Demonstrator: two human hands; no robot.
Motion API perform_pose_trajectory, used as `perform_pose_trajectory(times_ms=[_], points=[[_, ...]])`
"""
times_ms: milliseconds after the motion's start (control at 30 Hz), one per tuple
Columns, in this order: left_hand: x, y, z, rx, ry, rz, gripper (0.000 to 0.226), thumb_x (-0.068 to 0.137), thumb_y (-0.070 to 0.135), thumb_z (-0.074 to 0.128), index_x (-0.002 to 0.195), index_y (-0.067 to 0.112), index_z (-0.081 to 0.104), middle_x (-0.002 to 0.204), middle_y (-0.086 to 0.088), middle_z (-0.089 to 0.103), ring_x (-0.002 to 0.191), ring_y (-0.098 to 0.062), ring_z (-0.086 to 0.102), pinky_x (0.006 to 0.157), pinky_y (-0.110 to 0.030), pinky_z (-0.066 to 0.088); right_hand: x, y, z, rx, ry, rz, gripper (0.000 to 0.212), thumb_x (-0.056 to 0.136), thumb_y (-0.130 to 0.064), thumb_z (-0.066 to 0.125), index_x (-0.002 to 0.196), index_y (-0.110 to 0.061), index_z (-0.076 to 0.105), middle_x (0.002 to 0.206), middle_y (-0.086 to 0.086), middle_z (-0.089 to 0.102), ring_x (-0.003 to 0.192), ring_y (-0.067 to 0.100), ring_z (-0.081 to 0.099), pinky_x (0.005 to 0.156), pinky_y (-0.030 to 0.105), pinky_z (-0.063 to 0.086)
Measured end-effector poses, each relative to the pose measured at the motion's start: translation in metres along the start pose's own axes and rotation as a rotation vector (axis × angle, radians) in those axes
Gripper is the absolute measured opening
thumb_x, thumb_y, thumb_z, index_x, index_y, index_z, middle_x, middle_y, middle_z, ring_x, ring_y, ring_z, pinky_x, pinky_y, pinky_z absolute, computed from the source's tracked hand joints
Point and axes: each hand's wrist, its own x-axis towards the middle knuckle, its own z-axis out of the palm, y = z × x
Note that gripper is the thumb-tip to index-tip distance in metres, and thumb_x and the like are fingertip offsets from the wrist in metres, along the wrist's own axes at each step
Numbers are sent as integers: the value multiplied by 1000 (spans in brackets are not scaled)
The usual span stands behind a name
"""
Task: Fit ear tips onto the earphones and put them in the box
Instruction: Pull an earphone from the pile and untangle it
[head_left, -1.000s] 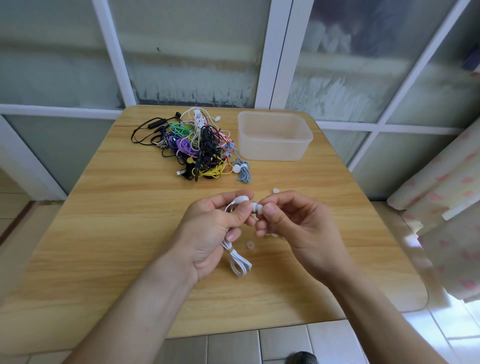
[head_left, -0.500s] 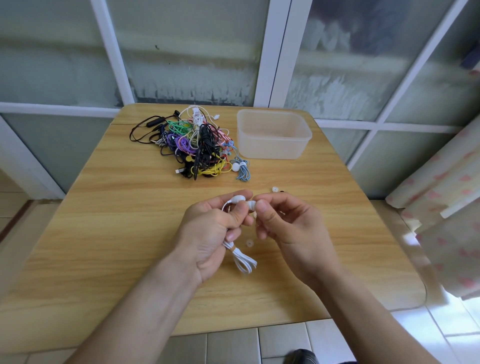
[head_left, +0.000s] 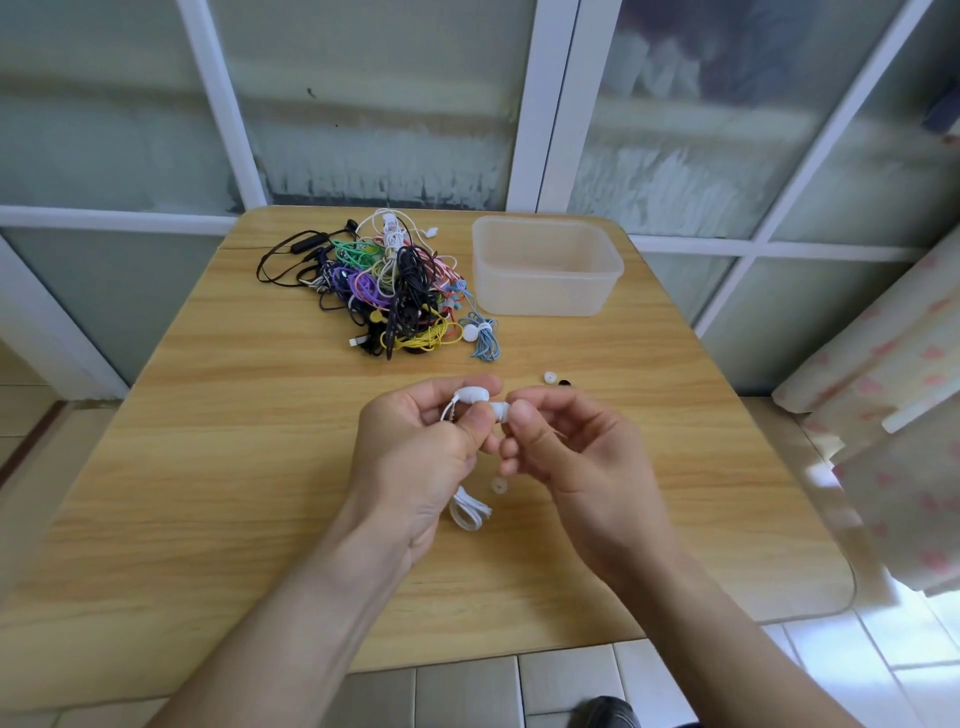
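white earphones (head_left: 471, 396) pinched between left hand (head_left: 415, 447) and right hand (head_left: 576, 457).

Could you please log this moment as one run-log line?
left hand: holds white earphones | right hand: pinches ear tip at earbud | box: empty

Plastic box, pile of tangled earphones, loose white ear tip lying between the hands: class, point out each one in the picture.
Plastic box (head_left: 545, 304), head view, on its front wall.
Pile of tangled earphones (head_left: 395, 291), head view, on the black cables mid-heap.
Loose white ear tip (head_left: 499, 486), head view, on its ring.
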Motion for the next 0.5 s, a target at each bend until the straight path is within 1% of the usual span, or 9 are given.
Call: perform_pose_trajectory(times_ms=[67,133,200,300,400,433,467,500], points=[[2,-1,-2,1,39,-14,18,86,-8,62,92,7,71,57,-4,62,47,-9,51,40,-15,34,2,0,-3,-168,18,-130,14,84,-12,67,93,-1,68,74,10,72,64,20,68,62,29,57],[2,-1,-2,-19,51,-22,18,86,-9,62,92,6,70,61,-6,63,50,-9,53,40,-15,34,3,-4,-6,-282,-30,-190,7,87,-8,67,93,-6,70,78,9,75,68,21,71,65,26,56],[2,0,-3,-18,32,-20,17,86,-9,62,92,6,69,62,-8,65,52,-11,52,41,-16,33,2,-7,-9,-361,-63,-219,11,83,-11,71,93,-14,73,82,3,76,70,19,72,67,24,54],[2,0,-5,5,5,-14,17,86,-8,63,91,6,69,68,-12,67,53,-12,52,42,-16,32,2,-7,-10,-417,-27,-255,19,80,-7,76,92,-21,73,84,-2,76,69,17,71,68,26,56],[2,-2,-7,7,6,-3,15,85,-5,65,92,7,70,67,-12,67,61,-22,45,43,-17,33,2,-7,-9,-438,3,-283,15,80,-10,76,89,-22,74,78,-2,75,66,19,71,68,28,57],[1,-2,-7,14,7,12,15,85,-4,66,93,8,70,65,-11,66,60,-21,46,44,-17,35,2,-7,-8,-435,5,-277,10,79,-15,76,87,-21,75,76,-1,75,66,20,70,67,29,57],[1,-2,-7,27,12,33,15,85,-3,67,92,9,71,62,-9,65,58,-18,48,45,-17,36,1,-8,-7,-422,9,-262,8,78,-19,75,87,-19,75,74,0,75,65,21,71,66,28,56],[0,-2,-7,43,16,56,16,85,-3,67,92,11,71,61,-6,65,54,-15,51,46,-17,37,1,-8,-6,-400,15,-243,12,77,-22,74,87,-16,75,73,2,75,64,20,70,65,27,56]])
